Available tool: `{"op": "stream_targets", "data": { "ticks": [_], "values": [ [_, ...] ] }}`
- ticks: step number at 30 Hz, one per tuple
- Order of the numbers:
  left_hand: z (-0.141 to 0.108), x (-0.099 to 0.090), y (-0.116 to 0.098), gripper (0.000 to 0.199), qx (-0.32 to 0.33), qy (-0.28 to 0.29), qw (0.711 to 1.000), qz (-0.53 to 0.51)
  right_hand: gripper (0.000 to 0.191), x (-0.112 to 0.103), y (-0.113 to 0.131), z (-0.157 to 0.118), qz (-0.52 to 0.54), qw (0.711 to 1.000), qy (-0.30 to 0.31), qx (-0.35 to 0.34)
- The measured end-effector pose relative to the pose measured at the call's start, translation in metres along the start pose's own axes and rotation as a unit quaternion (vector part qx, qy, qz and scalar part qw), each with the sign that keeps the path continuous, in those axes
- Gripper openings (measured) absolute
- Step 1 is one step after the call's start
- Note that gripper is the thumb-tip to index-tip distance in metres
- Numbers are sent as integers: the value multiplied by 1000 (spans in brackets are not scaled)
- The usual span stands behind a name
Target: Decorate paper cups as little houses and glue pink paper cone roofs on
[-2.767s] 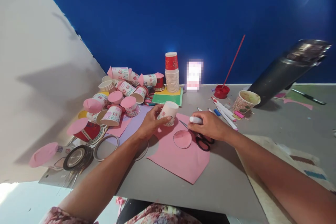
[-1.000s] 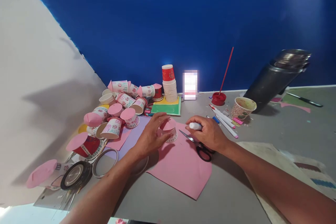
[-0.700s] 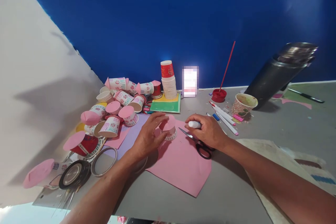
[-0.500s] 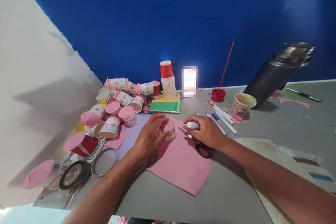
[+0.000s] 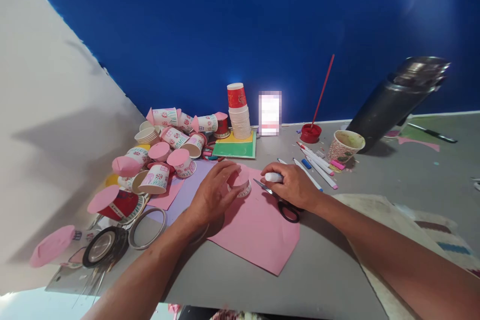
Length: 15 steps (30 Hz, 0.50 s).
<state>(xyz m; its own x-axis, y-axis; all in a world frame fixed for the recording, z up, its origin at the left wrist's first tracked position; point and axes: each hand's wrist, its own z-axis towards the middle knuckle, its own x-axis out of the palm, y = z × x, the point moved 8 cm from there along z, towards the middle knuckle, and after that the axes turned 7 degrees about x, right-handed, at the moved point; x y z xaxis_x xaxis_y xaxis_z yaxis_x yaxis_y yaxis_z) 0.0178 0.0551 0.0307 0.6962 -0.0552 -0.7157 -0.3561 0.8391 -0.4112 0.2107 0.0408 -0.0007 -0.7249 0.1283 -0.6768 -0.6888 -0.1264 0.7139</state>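
My left hand [image 5: 213, 191] curves its fingers and thumb around a small paper cup [image 5: 244, 190] that stands upside down with a pink paper piece on top. Between the thumb and fingers of my right hand [image 5: 294, 186] is a small white tube [image 5: 273, 177]; its far end is hidden in the palm. Black-handled scissors [image 5: 288, 212] lie partly under that hand, blades pointing to the cup. Below cup and scissors is a large sheet of pink paper [image 5: 258, 240].
Decorated paper cups [image 5: 155, 178] with pink tops crowd the left side. A cup stack [image 5: 240, 122] stands on a green board [image 5: 234, 149]. Tape rolls [image 5: 148, 228] lie front left. Markers [image 5: 317, 161], a stained cup [image 5: 345, 146] and a dark flask [image 5: 392, 102] are on the right.
The whole scene sits slightly higher and further left as my view shifts. Both hands keep nearly the same grip and place.
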Motion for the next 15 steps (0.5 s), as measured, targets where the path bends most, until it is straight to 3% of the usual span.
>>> {"op": "stream_targets", "data": {
  "ticks": [2, 4, 7, 9, 11, 15],
  "values": [
    [2, -4, 1, 43, -39, -8, 999, -36, 12, 0, -1, 0, 0, 1000, -2, -3],
    [0, -11, 10, 37, -123, -54, 987, -89, 14, -1, -1, -1, 6, 1000, -2, -8],
    [-14, -12, 39, 30, -306, -126, 922, -200, 20, -4, 0, 0, 35, 999, 4, 7],
    [-23, 0, 54, 29, -390, -121, 868, -281, 24, -8, 2, 2, 59, 998, 7, 32],
    [-27, 8, 61, 34, -424, -111, 837, -329, 24, -10, 4, 7, 74, 995, 20, 60],
    [-27, 10, 65, 40, -434, -108, 825, -344, 25, -1, 2, 21, 105, 980, 94, 143]
  ]
}}
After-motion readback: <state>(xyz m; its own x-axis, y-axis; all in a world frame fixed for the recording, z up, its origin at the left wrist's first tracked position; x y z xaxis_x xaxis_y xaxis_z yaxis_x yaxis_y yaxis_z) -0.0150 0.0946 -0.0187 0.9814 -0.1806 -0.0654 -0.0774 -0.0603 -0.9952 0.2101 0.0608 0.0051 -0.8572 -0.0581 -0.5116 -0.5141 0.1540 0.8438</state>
